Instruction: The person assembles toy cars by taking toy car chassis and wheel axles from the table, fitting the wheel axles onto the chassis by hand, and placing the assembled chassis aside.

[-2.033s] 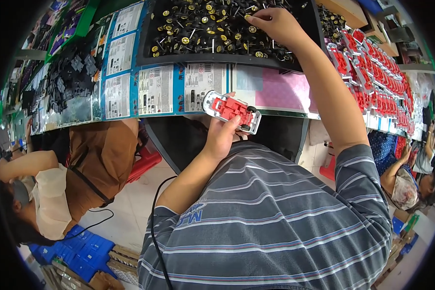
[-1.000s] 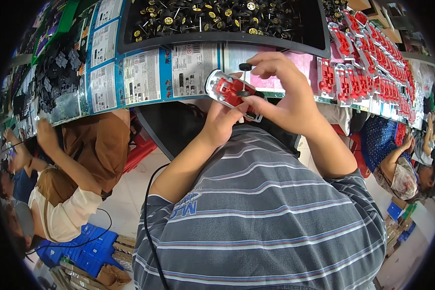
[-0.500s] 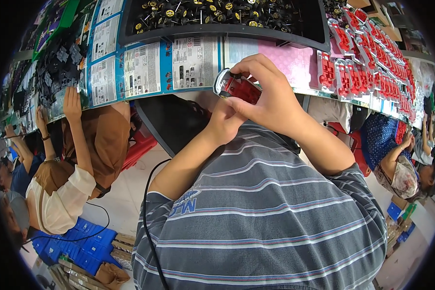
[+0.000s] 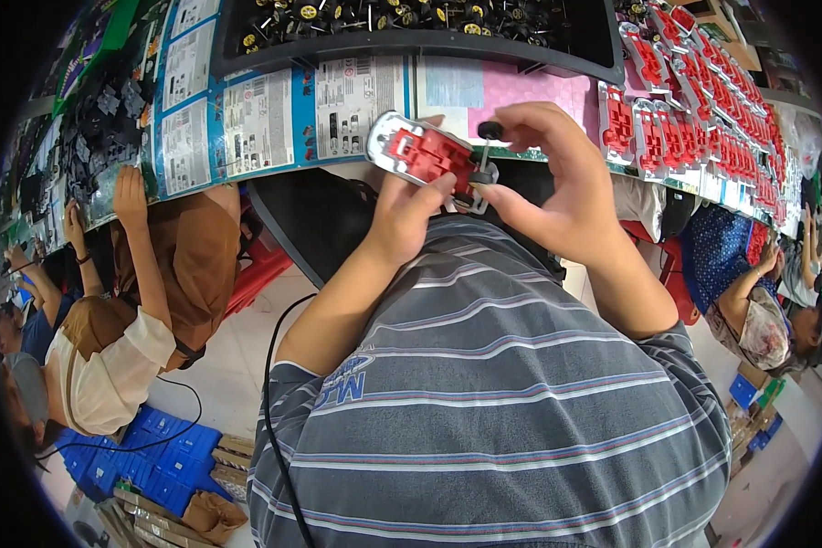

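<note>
While left hand (image 4: 402, 224) grips toy car (image 4: 420, 155), right hand (image 4: 566, 196) pinches wheel axle (image 4: 490, 131); papered table (image 4: 260, 114), pale floor (image 4: 242, 374), person (image 4: 110, 370) at left.

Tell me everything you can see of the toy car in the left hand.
The car has a shiny white shell around a red, plastic-looking base. It is underside up, tilted, its right end lower in view, between the tray and the striped shirt. The left hand holds it, thumb on the red base. At its right end the right hand holds a wheel pair; whether that touches the car is unclear.
</note>
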